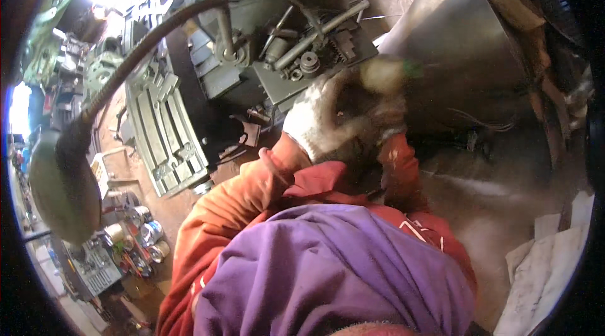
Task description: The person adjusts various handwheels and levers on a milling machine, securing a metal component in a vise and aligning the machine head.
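My left hand wears a whitish work glove stained dark. It is raised in front of my chest, its fingers curled in toward my other hand, and blur hides what lies between them. Close against it, my right hand is dark and smeared by motion, so its fingers cannot be made out. Just above the right hand appears a blurred pale-yellow shape with a green end; its kind is unclear. Beyond the left hand, a dark metal machine top carries a ring-shaped metal part and a long bar handle.
A flexible lamp arm curves down at left to its lamp head. Behind it lies a slotted machine table. A large sheet-metal panel stands at right. Several cans crowd the lower left; pale sheets lie lower right.
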`<state>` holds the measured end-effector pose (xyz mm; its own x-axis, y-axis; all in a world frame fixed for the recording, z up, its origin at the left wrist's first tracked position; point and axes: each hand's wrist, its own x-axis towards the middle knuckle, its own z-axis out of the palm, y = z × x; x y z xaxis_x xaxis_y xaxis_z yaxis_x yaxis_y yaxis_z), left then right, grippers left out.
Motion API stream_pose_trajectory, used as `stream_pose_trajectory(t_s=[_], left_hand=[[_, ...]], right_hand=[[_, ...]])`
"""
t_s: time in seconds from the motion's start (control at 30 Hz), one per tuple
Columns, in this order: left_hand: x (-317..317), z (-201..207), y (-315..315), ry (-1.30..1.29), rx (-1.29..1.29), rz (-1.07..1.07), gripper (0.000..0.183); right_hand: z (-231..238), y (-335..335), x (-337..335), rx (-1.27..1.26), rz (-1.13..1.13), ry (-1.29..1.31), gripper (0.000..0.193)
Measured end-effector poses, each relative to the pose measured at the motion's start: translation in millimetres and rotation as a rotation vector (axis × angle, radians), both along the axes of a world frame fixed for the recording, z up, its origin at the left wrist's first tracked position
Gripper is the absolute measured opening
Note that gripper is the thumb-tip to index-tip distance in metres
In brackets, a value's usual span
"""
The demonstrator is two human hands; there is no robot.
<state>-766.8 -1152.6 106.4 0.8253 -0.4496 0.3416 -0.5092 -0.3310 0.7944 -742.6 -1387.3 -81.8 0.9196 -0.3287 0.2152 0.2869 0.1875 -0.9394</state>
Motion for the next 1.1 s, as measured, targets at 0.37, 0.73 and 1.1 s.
stream_pose_trajectory(t_s=[0.37, 0.73, 1.1], left_hand=[[46, -80, 52, 0.172, 0.61, 0.404, 0.045], [78, -97, 70, 0.185, 0.567, 0.746, 0.041], [74, -49, 71, 0.195, 0.341, 0.714, 0.041]], right_hand=[[105, 17, 83, -0.674, -0.203, 0.421, 0.076], [95, -2, 69, -0.697, -0.066, 0.325, 0.084], [87, -14, 100, -0.875, -0.049, 0.504, 0.101]])
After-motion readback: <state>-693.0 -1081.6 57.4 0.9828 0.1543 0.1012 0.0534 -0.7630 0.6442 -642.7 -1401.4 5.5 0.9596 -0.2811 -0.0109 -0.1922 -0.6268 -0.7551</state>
